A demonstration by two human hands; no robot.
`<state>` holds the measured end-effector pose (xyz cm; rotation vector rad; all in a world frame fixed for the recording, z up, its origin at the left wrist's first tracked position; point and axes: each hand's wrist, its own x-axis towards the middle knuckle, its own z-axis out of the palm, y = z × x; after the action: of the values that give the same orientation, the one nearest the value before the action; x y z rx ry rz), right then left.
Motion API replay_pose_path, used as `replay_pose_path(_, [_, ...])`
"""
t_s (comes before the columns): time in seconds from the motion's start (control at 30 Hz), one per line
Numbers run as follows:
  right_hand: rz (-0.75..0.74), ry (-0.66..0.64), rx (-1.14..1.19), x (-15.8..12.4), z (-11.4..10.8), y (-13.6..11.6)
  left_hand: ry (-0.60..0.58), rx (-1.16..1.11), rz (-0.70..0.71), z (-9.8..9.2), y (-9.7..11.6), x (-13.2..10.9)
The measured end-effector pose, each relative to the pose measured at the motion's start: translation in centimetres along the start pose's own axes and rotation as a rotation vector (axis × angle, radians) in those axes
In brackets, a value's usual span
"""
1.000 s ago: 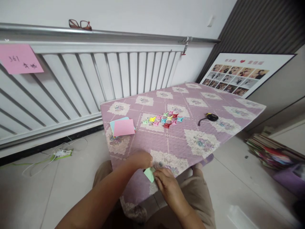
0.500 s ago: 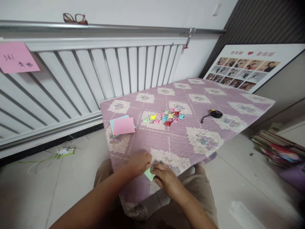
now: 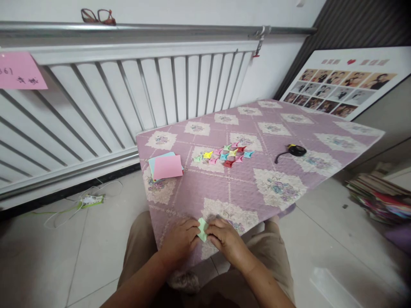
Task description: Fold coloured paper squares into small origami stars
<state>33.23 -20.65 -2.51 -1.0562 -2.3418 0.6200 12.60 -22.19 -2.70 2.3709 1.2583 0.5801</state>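
A small folded piece of light green paper (image 3: 202,229) is between my two hands, just above or on the near part of the cloth-covered table (image 3: 189,199). My left hand (image 3: 181,237) pinches its left edge, fingers closed. On the opposite edge, my right hand (image 3: 226,239) grips it between thumb and fingers. Farther up the table lies a cluster of several small folded paper pieces (image 3: 224,156) in pink, red, yellow, blue and green. Left of them rests a stack of coloured paper sheets (image 3: 167,167), pink on top and light blue beneath.
A black tape measure (image 3: 296,150) lies at the table's right side. Behind the table runs a white radiator (image 3: 160,90) with a pink note (image 3: 22,70) on it. Glasses (image 3: 98,16) sit on the pipe. A photo board (image 3: 343,87) leans at the back right.
My left hand has come down from the paper's upper edge to its left edge. The green paper now shows narrower between the hands. The view has shifted slightly.
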Motion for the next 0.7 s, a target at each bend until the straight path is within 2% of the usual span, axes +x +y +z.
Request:
replay_pose_path(0.2, [0.029, 0.058, -0.051, -0.49, 0.53, -0.2, 0.049, 0.072, 0.04, 0.54, -0.01, -0.35])
replay_pose_path(0.7, [0.032, 0.077, -0.098, -0.17, 0.58, -0.16, 0.071, 0.121, -0.093, 0.21, 0.58, -0.4])
